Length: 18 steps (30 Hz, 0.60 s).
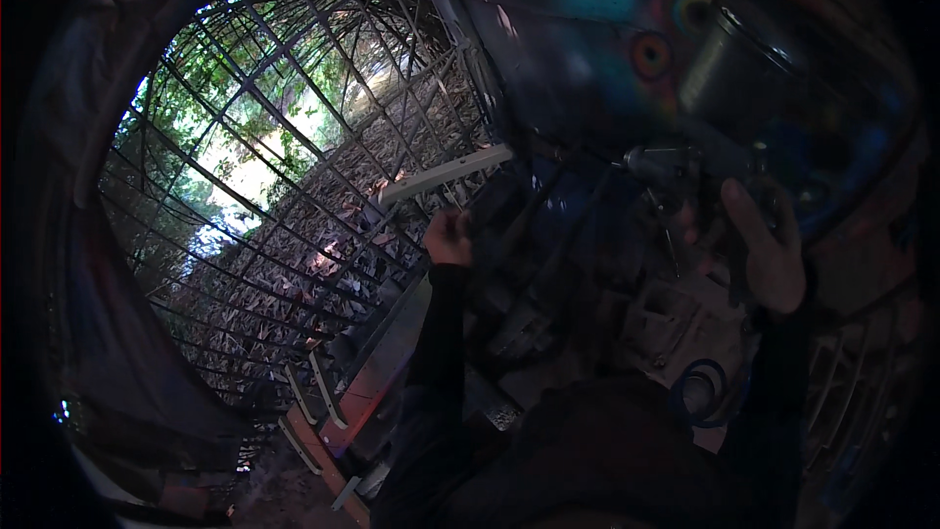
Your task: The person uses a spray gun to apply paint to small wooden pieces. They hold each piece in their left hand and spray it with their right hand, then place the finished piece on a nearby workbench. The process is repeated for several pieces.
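My left hand [449,239] is closed, its fingertips pinched together just under a pale, narrow strip with small holes [446,174]. A thin line seems to run from the fingers up to the strip; what the fingers grip is too small to make out. On the right, my right hand [774,260] is wrapped around what looks like a spray gun [664,159]. Its nozzle end points left, towards the strip, and a large metal cup [736,73] sits above it. Deep shade hides most of the grip and trigger.
A metal grille [250,88] fills the left, with leaf-covered ground and greenery behind it. Similar pale strips [326,390] rest by a reddish board [367,392] at lower left. A paint-stained dark panel [568,49] stands ahead. A blue hose [720,419] loops near my body.
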Tool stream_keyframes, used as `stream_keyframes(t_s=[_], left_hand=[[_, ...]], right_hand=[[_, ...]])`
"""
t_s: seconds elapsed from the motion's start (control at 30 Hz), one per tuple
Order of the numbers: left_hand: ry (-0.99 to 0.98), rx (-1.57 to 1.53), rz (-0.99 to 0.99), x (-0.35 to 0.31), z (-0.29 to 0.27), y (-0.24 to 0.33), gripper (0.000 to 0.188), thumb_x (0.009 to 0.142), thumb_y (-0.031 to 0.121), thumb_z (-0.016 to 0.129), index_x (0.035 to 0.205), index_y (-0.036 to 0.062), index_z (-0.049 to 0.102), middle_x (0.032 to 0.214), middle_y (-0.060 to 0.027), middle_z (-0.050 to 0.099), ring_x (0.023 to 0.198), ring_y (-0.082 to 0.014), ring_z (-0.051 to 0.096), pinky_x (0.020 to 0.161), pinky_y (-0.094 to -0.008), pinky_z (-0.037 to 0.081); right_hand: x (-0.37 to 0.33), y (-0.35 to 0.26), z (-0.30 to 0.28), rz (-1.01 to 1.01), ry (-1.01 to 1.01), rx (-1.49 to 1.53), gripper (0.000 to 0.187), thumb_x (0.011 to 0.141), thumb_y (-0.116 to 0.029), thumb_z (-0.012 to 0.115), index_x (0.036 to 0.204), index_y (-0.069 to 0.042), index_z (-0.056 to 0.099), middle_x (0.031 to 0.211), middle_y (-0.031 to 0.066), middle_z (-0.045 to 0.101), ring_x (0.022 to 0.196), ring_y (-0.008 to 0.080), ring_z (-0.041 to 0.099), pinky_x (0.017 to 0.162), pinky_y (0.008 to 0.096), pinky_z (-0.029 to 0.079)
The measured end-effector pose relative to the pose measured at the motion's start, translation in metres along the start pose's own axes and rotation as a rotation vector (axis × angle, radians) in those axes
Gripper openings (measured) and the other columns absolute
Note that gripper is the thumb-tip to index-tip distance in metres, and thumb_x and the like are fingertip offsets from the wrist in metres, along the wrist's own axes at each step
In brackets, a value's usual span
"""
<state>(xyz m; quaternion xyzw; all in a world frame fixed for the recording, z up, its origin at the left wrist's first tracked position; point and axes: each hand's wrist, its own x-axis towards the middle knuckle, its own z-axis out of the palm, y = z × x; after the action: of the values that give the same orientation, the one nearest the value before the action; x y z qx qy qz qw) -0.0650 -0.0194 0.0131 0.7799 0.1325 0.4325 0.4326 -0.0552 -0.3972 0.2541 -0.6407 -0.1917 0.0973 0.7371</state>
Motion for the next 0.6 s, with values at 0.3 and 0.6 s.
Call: stream_keyframes(t_s=[0.3, 0.6], left_hand=[[0.001, 0.165, -0.001, 0.033, -0.002, -0.006, 0.004, 0.079, 0.004, 0.062, 0.080, 0.0021, 0.059, 0.065, -0.0107, 0.058, 0.061, -0.0192, 0.058, 0.059, -0.0309, 0.046], [-0.020, 0.397, 0.288, 0.074, -0.019, 0.022, 0.006, 0.079, 0.007, 0.061, 0.082, 0.0027, 0.060, 0.073, -0.0153, 0.061, 0.070, -0.0307, 0.062, 0.063, -0.0364, 0.049]], right_hand=[[-0.006, -0.020, -0.014, 0.017, -0.128, -0.066, 0.027, 0.092, -0.024, 0.053, 0.104, -0.001, 0.056, 0.078, 0.0060, 0.062, 0.067, 0.0094, 0.058, 0.048, 0.0203, 0.043], [-0.012, -0.017, -0.011, -0.012, -0.011, -0.126, 0.030, 0.090, -0.016, 0.056, 0.116, -0.002, 0.052, 0.077, 0.0030, 0.059, 0.066, 0.0070, 0.054, 0.053, 0.0195, 0.041]])
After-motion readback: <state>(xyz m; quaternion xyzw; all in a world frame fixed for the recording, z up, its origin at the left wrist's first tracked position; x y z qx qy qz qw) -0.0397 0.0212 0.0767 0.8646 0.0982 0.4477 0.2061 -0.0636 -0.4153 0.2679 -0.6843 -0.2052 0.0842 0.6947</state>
